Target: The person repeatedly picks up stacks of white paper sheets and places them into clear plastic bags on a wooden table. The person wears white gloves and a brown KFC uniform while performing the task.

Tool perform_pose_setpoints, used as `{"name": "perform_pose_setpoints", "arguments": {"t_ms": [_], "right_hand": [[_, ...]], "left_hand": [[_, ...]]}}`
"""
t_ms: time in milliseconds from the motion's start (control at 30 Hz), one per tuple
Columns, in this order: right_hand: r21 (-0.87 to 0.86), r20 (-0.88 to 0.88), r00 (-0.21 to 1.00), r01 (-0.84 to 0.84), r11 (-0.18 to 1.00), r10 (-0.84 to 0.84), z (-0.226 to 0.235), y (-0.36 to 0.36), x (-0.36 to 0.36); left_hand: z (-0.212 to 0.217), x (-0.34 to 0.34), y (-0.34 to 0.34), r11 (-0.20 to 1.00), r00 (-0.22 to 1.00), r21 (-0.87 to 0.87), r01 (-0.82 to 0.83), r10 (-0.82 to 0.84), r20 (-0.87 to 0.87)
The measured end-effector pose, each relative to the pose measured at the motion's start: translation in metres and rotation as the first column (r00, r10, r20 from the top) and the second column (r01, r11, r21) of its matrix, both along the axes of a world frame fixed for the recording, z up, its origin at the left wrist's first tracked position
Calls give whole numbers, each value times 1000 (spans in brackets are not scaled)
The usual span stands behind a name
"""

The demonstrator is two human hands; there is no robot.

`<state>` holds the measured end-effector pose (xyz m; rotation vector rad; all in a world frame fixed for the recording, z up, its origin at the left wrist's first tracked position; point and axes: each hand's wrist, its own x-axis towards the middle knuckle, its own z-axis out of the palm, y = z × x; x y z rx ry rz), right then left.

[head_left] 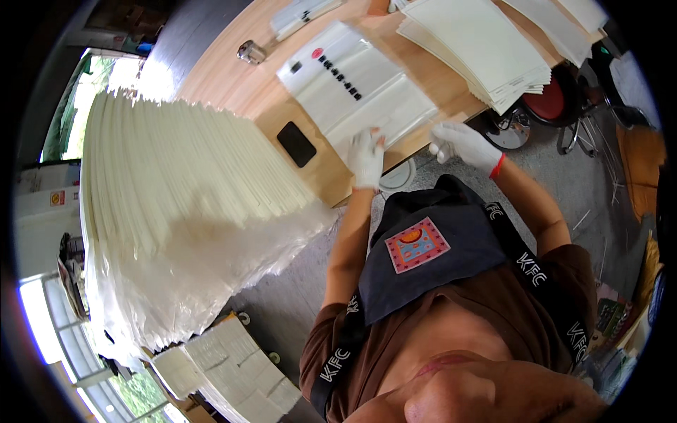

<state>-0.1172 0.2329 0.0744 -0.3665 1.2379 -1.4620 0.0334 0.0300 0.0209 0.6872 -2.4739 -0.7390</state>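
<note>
- At the left of the frame, one tall fanned stack of cream sheets [183,176] leans over a heap of clear plastic bags [211,275].
- Left of centre on the wooden table [233,77], one small black pad [296,144] lies just beside the clear plastic bag [360,88].
- The clear plastic bag, with a red dot and a dark printed line, lies flat in the upper centre.
- The left hand [366,156], in a white glove, reaches up from the lower edge with its forearm straight; its grip lies flat, fingers together, pressing the bag's near edge.
- The right hand [464,144], also white-gloved, arm bent at the elbow, rests at the table's edge; its grip is curled, though whether it pinches the bag I cannot tell.
- In the upper right, one stack of cream sheets [479,42] sits on the table.
</note>
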Motion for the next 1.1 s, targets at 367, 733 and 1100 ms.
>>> {"name": "perform_pose_setpoints", "arguments": {"t_ms": [367, 733, 1100], "right_hand": [[-18, 123, 992, 41, 999, -38, -36, 0, 20], [191, -927, 360, 212, 958, 105, -94, -127, -38], [-108, -948, 284, 138, 985, -144, -28, -104, -27]], "left_hand": [[-44, -65, -79, 951, 975, 298, 82, -138, 173], [39, -77, -110, 702, 892, 671, 236, 118, -437], [118, -91, 40, 883, 882, -172, 436, -458, -114]]}}
